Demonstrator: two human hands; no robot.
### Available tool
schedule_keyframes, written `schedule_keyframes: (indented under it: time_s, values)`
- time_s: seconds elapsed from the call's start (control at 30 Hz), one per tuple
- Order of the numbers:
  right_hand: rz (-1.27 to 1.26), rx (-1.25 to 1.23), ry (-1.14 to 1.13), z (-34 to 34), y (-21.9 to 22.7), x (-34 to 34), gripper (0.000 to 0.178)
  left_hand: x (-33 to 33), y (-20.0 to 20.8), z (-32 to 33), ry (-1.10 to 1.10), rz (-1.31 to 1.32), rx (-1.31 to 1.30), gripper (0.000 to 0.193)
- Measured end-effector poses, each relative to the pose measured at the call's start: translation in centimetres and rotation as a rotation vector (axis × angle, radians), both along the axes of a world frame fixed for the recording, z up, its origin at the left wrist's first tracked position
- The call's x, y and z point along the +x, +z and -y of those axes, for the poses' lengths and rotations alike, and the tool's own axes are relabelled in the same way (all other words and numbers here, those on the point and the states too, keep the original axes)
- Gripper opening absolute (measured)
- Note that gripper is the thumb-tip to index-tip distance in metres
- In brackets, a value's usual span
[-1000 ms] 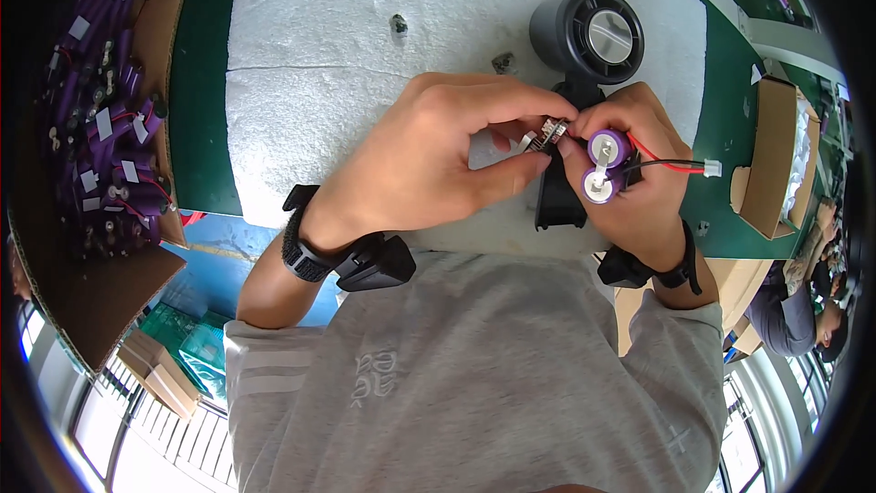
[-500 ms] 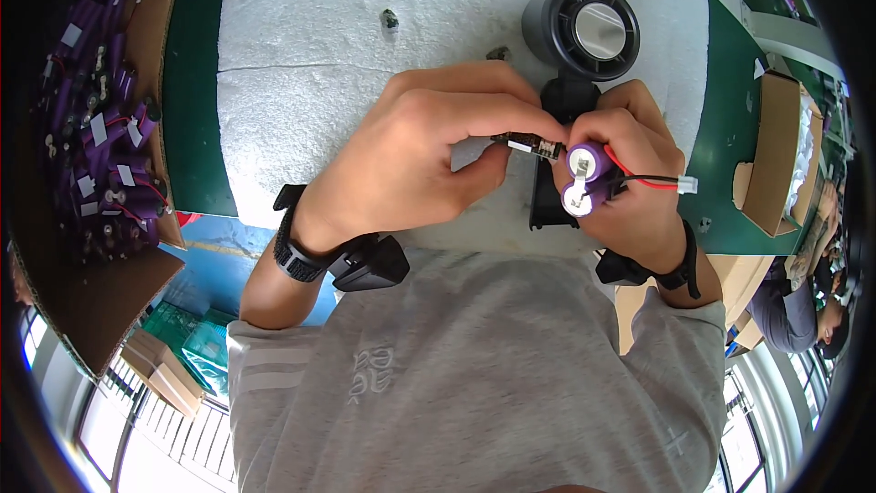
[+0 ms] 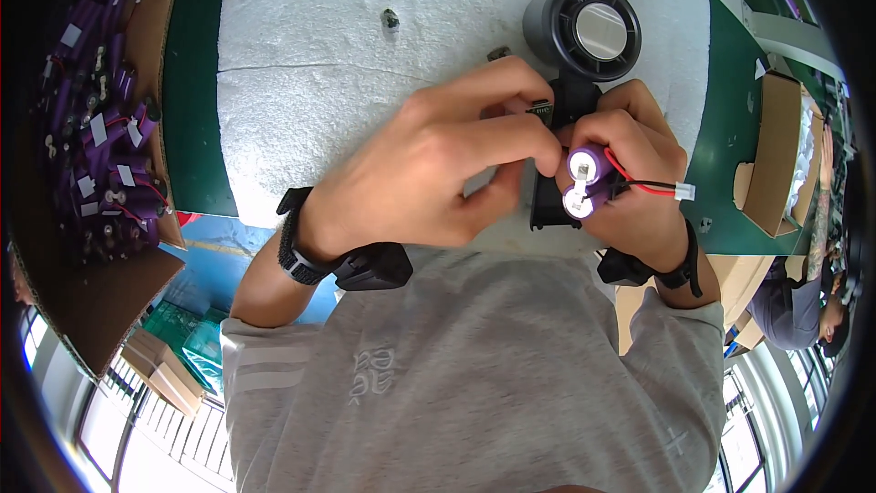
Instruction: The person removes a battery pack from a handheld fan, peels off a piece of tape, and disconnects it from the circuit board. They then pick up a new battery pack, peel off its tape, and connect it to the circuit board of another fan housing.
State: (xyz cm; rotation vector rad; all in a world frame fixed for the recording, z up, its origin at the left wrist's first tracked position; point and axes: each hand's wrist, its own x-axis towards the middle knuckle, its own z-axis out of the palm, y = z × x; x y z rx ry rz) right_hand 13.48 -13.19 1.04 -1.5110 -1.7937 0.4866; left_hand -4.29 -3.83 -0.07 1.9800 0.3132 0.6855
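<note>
My right hand is closed around a battery pack of two purple cells, whose ends are joined by a metal strip. Red and black wires run from the pack to a white connector. Fingers of my left hand, bent and slightly blurred, hold a small dark circuit board just left of the pack. Beneath both hands lies a black device with a round ribbed head, a shiny disc in its middle, and a dark body. My hands hide much of that body.
White foam sheet covers the green table. Two small dark pieces, one near the top middle, lie on it. At left a cardboard box holds many purple cells; an open carton stands at right. Another person sits far right.
My left hand has shifted right and its fingers have changed position; the circuit board has moved up and turned, now mostly hidden. My right hand and the battery pack stay nearly still.
</note>
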Motion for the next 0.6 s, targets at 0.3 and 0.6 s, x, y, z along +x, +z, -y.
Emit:
schedule_keyframes:
  time_s: [0.3, 0.6]
  values:
    - [0.001, 0.013, -0.01, -0.02, -0.01, 0.07, 0.025, 0.35, -0.43, -0.03, 0.002, 0.056, -0.082, 0.031]
    - [-0.006, 0.018, -0.033, 0.17, -0.15, 0.04, 0.026, 0.1, -0.53, -0.23, -0.048, 0.024, -0.104, 0.03]
